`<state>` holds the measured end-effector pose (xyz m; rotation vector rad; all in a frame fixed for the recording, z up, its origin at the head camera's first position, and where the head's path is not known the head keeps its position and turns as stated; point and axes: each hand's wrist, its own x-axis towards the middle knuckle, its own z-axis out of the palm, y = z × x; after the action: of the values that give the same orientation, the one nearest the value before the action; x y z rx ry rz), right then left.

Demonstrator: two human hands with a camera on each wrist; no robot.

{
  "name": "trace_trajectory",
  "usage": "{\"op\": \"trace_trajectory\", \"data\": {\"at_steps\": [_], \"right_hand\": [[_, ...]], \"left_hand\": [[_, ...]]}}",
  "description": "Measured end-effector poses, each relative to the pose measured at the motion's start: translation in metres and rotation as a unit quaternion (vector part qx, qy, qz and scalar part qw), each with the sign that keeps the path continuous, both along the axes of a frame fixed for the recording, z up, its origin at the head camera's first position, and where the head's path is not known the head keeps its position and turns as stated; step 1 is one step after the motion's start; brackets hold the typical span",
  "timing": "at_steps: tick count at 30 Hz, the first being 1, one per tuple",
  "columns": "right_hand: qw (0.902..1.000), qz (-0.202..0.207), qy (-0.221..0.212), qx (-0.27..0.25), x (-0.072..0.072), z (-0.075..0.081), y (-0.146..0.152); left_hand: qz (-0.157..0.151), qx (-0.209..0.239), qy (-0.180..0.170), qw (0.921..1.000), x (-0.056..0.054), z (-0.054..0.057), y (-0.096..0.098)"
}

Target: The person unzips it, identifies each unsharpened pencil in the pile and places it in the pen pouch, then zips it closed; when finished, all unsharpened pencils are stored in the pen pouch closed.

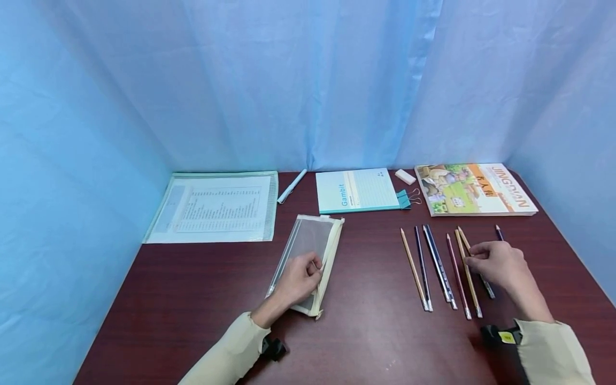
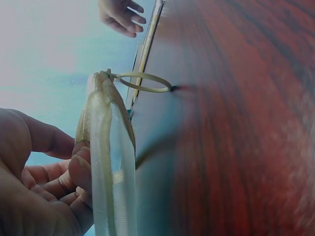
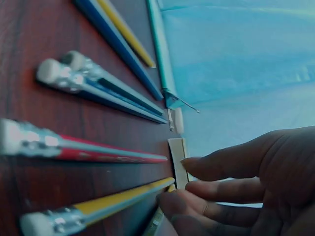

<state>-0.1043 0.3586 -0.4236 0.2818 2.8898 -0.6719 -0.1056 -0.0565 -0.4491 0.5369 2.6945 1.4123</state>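
Note:
In the head view a clear zip pencil pouch [image 1: 308, 235] with a cream zipper edge lies left of centre. My left hand [image 1: 299, 278] pinches that edge; in the left wrist view the thumb and fingers grip the pouch [image 2: 113, 162] and a zip-pull loop [image 2: 147, 81] sticks out. My right hand [image 1: 500, 264] hovers over the right end of a row of pencils, thumb and fingers apart with nothing between them. Its fingertips are beside a yellow pencil [image 1: 468, 278]. Left of it lie a red pencil [image 1: 459, 278] and several blue and yellow ones. A dark pencil [image 1: 499, 232] is partly hidden behind the hand.
Along the back are a mesh-edged document sleeve [image 1: 209, 211], a white pen [image 1: 291, 187], a notepad [image 1: 358, 190] with a teal binder clip [image 1: 405, 199], an eraser [image 1: 405, 176] and a book [image 1: 474, 190]. Blue curtains [image 1: 308, 85] surround the table.

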Motion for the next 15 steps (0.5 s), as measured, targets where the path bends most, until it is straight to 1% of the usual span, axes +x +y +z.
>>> {"op": "trace_trajectory", "data": {"at_steps": [3, 8, 11, 15], "right_hand": [[0.9992, 0.002, -0.025, 0.030, -0.003, 0.000, -0.004], [0.9967, 0.003, -0.052, 0.062, -0.005, 0.000, -0.012], [0.9956, 0.001, -0.053, 0.077, -0.008, -0.001, -0.016], [0.9951, 0.009, -0.039, 0.091, -0.011, -0.004, -0.018]], "left_hand": [[-0.001, 0.003, -0.001, 1.0000, 0.000, 0.000, 0.000], [-0.002, 0.006, -0.002, 1.0000, 0.000, -0.001, 0.000], [-0.001, 0.004, -0.001, 1.0000, -0.001, -0.001, -0.001], [0.000, 0.003, 0.004, 1.0000, -0.001, -0.001, -0.001]]}}
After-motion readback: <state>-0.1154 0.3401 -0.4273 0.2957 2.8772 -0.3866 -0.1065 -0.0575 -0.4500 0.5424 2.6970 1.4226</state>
